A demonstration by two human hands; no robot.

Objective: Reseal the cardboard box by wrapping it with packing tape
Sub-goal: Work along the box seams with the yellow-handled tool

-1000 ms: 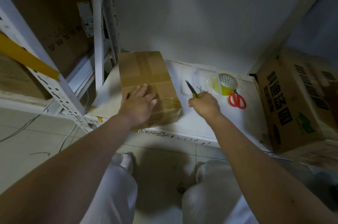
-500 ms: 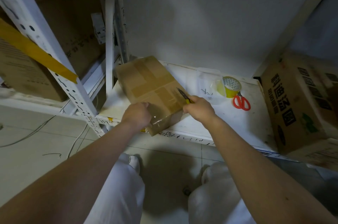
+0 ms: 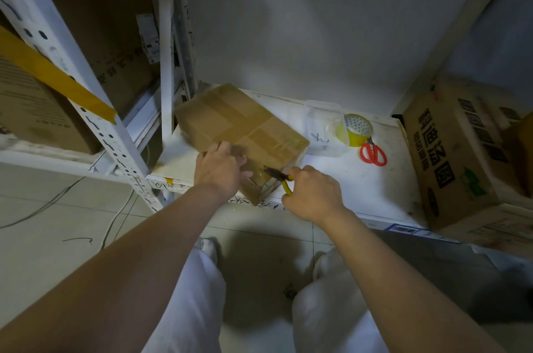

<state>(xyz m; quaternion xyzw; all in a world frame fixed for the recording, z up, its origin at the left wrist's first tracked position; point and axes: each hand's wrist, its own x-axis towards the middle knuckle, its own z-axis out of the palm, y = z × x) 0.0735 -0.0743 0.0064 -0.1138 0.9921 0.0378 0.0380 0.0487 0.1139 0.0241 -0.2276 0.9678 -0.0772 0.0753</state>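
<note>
**Cardboard box braced at front edge, blade on old tape**

Brown cardboard box (image 3: 242, 133) sits skewed on the white bench (image 3: 360, 188), near corner poking over the bench's front edge, far end toward the back-left corner by the shelf upright (image 3: 166, 69). Old clear tape (image 3: 261, 184) glints on the near end face. Left hand (image 3: 220, 169) lies flat on the near top edge, fingers spread, pressing down, not gripping. Right hand (image 3: 313, 194) is fisted around a yellow-handled utility knife (image 3: 278, 176), blade tip at the taped near face.

Step judged: trimming or slitting tape at the near end, before fresh wrapping; no new strip visibly laid yet. Tape roll (image 3: 356, 129) stands toward the back right of the bench, just beside a clear plastic tub (image 3: 324, 133), red scissors (image 3: 373, 153) in front of it.

Next move calls for keeping the box pinned, blade angled away from the left fingers, then swapping the knife for the roll. Risk: the box is overhanging and could tip.
</note>
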